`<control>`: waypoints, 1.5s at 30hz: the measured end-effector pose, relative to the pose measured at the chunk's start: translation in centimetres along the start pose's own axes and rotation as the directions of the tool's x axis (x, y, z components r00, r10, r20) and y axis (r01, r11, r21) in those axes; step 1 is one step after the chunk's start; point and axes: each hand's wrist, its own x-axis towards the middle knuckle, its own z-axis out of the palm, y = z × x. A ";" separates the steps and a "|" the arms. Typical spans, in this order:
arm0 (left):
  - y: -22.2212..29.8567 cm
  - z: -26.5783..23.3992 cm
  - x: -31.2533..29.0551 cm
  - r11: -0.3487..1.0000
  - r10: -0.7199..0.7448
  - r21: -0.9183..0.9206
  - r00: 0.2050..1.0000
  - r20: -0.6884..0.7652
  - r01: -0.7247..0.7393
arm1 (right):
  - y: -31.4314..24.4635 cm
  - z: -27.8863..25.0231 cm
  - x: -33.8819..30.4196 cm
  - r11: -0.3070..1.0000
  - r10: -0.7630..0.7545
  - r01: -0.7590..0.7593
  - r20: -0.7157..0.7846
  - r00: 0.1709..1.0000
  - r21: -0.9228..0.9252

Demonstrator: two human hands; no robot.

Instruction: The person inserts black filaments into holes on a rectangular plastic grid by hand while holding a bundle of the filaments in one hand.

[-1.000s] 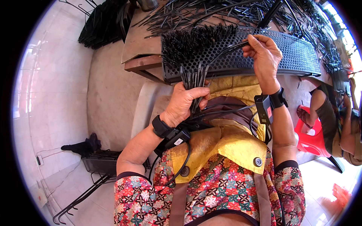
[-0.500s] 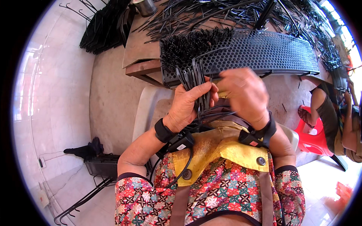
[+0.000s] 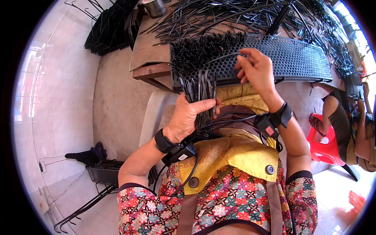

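Observation:
My left hand (image 3: 190, 115) is closed around an upright bundle of thin black strips (image 3: 201, 88), thumb across the front. Just beyond it stands a long black perforated panel (image 3: 282, 55). A dense mass of black strip ends (image 3: 199, 49) covers its left part. My right hand (image 3: 256, 72) is raised over the front edge of the panel, its fingers loosely curled and apart. One thin black strip (image 3: 223, 58) lies slanted across the holes, its right end close to my right fingertips; any contact is unclear.
Loose black strips (image 3: 231, 17) are heaped on the table (image 3: 147, 45), beside a metal cup (image 3: 156, 8). Black wire racks (image 3: 105, 31) stand far left. At the right, another person's arm (image 3: 364, 145) shows near a red stool (image 3: 323, 145). Cables run from my wristbands.
My right hand has moved from beside the bundle up and away to the panel. My left hand keeps its hold on the strips and has shifted slightly left and down.

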 end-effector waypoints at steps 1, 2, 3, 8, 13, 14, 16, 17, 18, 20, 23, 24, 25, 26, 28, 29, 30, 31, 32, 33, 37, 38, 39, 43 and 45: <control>0.0 -0.3 0.0 0.999 -0.013 0.045 1.000 0.005 0.013 | -0.4 -0.2 0.8 0.997 0.022 -0.017 0.063 0.998 -0.071; -0.1 -0.6 -0.2 0.999 -0.011 0.051 1.000 0.003 0.010 | -0.7 -0.3 1.5 0.989 0.050 -0.031 0.128 0.990 -0.143; -0.1 -0.9 -0.3 0.998 -0.008 0.057 1.000 0.001 0.008 | -1.1 -0.3 2.2 0.976 0.083 -0.041 0.191 0.978 -0.215; -0.4 -1.7 -0.4 0.997 -0.036 0.068 0.999 0.000 0.036 | -2.6 0.2 4.5 0.894 0.220 -0.090 0.257 0.941 -0.439; -0.6 -2.2 -0.1 0.998 -0.046 0.053 0.999 0.020 0.045 | -1.6 0.2 4.5 0.852 0.178 -0.043 0.213 0.961 -0.521; -0.5 -2.2 -0.1 0.999 -0.036 0.032 0.999 0.014 0.035 | -1.6 0.2 4.2 0.855 0.162 -0.029 0.213 0.964 -0.518; -0.9 -2.5 -0.1 1.000 -0.020 0.001 1.000 0.010 0.020 | -2.0 0.0 2.6 0.912 0.093 -0.015 0.171 0.981 -0.410; -1.1 -2.6 -0.1 1.000 -0.012 -0.011 1.000 0.009 0.012 | -2.3 0.0 1.6 0.936 0.060 -0.005 0.145 0.988 -0.352; -1.1 -2.6 -0.1 1.000 -0.006 -0.029 1.000 0.005 0.007 | -2.8 0.0 0.7 0.940 0.018 0.030 0.137 0.990 -0.340; -1.0 -2.5 0.0 0.998 0.000 -0.059 1.000 0.000 0.000 | -2.4 -0.2 0.7 0.974 -0.005 0.032 0.119 0.993 -0.223; -1.1 -2.5 0.0 0.999 0.002 -0.040 1.000 0.002 -0.002 | -1.4 -0.2 1.4 0.990 -0.130 0.131 0.029 0.991 -0.046; -1.1 -2.5 0.0 0.999 0.003 -0.034 1.000 -0.006 -0.003 | -1.3 0.1 1.7 0.980 -0.198 0.199 -0.032 0.980 0.004; -1.2 -2.5 0.0 1.000 0.004 -0.028 1.000 -0.013 -0.005 | -1.1 0.4 2.1 0.962 -0.261 0.267 -0.096 0.960 0.051; -1.2 -2.6 0.0 1.000 0.002 -0.020 1.000 -0.021 -0.003 | -0.8 0.6 2.5 0.941 -0.319 0.332 -0.147 0.936 0.070; -1.2 -2.6 0.0 1.000 -0.002 -0.007 1.000 -0.029 0.002 | -0.6 1.0 3.1 0.910 -0.409 0.415 -0.179 0.895 -0.005; -1.3 -2.6 0.0 1.000 -0.007 -0.001 0.999 -0.031 0.007 | -0.4 1.2 3.3 0.892 -0.450 0.450 -0.193 0.872 -0.046; -1.3 -2.6 0.0 1.000 -0.016 -0.006 0.999 -0.036 0.016 | 0.0 1.4 3.5 0.877 -0.478 0.478 -0.192 0.857 -0.045; -1.2 -2.6 0.0 1.000 -0.026 -0.010 0.999 -0.041 0.026 | 0.3 1.7 3.7 0.859 -0.509 0.510 -0.198 0.837 -0.053; -1.3 -2.6 0.0 0.999 -0.034 -0.017 0.998 -0.047 0.034 | 0.6 2.0 3.8 0.839 -0.540 0.541 -0.202 0.817 -0.059; -1.3 -2.6 0.1 1.000 -0.024 -0.012 0.999 -0.039 0.023 | 0.8 2.2 3.9 0.819 -0.571 0.571 -0.205 0.795 -0.067; -1.5 -2.6 0.2 1.000 -0.008 -0.008 0.999 -0.033 0.007 | 0.8 2.0 4.3 0.680 -0.722 0.668 -0.122 0.681 -0.303; -1.5 -2.5 0.2 1.000 -0.007 -0.012 0.999 -0.038 0.007 | 0.8 2.2 4.3 0.674 -0.726 0.666 -0.119 0.677 -0.321; -1.4 -2.4 0.2 1.000 -0.008 -0.006 0.999 -0.043 0.008 | 0.8 2.2 4.3 0.658 -0.738 0.676 -0.108 0.666 -0.332; -1.1 -2.3 0.0 1.000 -0.016 0.013 0.998 -0.053 0.017 | 0.5 2.3 4.3 0.598 -0.781 0.710 -0.071 0.620 -0.372; -1.0 -2.2 0.1 1.000 -0.018 0.013 0.998 -0.054 0.019 | 0.4 2.5 4.3 0.596 -0.782 0.711 -0.072 0.619 -0.373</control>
